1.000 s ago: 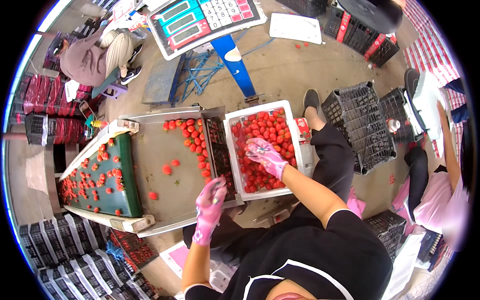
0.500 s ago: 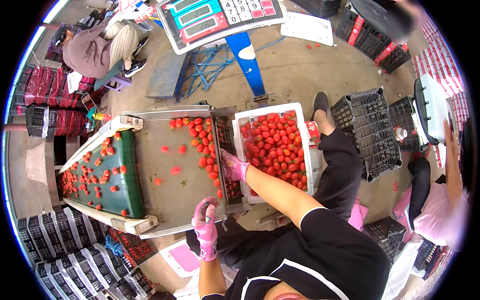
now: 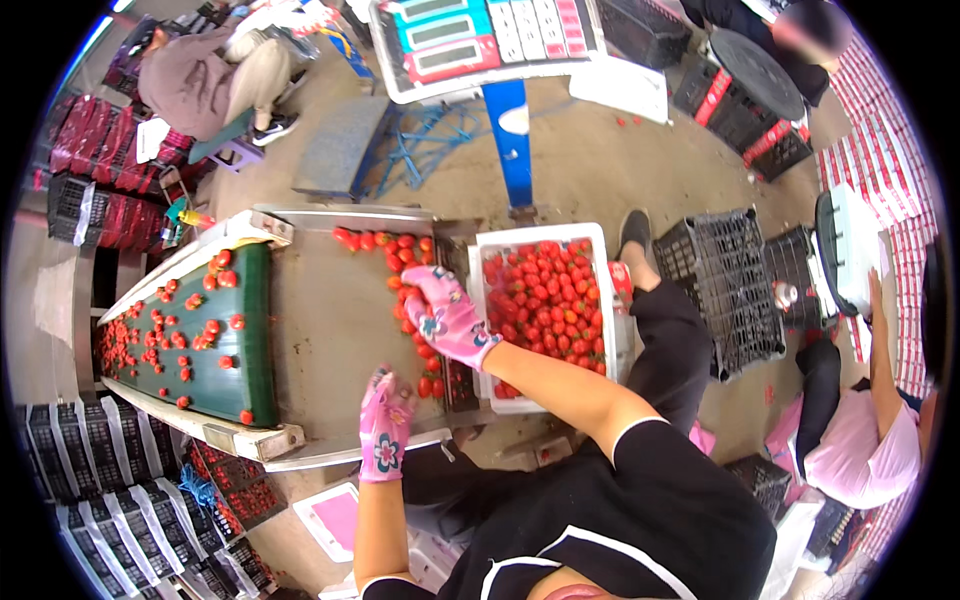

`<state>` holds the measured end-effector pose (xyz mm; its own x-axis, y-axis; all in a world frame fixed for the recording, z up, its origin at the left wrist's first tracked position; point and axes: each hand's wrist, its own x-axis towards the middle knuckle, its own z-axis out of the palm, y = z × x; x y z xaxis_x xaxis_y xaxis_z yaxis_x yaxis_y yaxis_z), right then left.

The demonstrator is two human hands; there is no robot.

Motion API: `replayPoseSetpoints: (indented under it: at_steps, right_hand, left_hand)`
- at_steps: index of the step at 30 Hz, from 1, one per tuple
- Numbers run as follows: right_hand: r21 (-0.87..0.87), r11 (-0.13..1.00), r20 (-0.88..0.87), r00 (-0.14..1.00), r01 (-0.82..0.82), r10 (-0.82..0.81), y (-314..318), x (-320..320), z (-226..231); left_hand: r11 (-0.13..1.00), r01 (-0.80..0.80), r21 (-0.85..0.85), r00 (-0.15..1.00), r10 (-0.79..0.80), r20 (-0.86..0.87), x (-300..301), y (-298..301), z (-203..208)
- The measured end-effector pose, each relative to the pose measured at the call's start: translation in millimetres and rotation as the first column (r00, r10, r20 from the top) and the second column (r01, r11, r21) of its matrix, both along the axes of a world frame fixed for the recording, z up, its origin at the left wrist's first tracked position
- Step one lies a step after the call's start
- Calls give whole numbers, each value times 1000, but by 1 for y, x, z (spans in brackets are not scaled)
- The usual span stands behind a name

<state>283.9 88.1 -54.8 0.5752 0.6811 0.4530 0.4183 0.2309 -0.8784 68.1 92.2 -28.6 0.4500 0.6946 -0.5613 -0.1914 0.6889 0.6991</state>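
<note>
The right hand (image 3: 447,318), in a thin pink glove printed with flowers, is over the right edge of the wide grey metal tray (image 3: 320,370), its fingertips at the small red oval tomatoes (image 3: 404,242) lined up there; its fingers are bent and close together, though I cannot tell whether they pinch one; its bare forearm (image 3: 560,385) crosses the near left corner of the white rectangular plastic crate (image 3: 604,290); the left hand (image 3: 385,425), in a matching glove, is at the tray's near edge, fingers curled upward; whether it grips anything, I cannot tell.

Tomatoes run along the tray's far edge to its far right corner, then down its right edge; more fill the white crate, just beside that edge; others lie scattered on the green conveyor belt (image 3: 256,330) at the tray's left edge, denser toward the belt's left end.
</note>
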Motion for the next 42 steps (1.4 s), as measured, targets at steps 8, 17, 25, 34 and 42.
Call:
replayPoseSetpoints:
  at_steps: [8, 17, 25, 34, 42]
  right_hand:
    - [-418, 908, 623, 723, -16, 299, 27, -8, -10]
    - [-653, 748, 585, 704, 115, 402, 51, -3, -25]
    - [-663, 748, 439, 826, 31, 354, 70, 1, 4]
    - [-653, 757, 389, 869, 26, 306, 68, -2, 9]
    - [-373, 898, 76, 957, -235, 282, 28, -35, 25]
  left_hand:
    - [950, 150, -273, 987, -158, -9, 15, 13, -7]
    - [993, -47, -107, 992, 59, 116, 112, 29, 0]
    - [956, -95, -279, 908, 198, 369, 121, 82, -19]
    - [999, 32, -30, 944, -21, 330, 124, 80, -6]
    - [976, -113, 187, 907, 24, 421, 68, 81, -54]
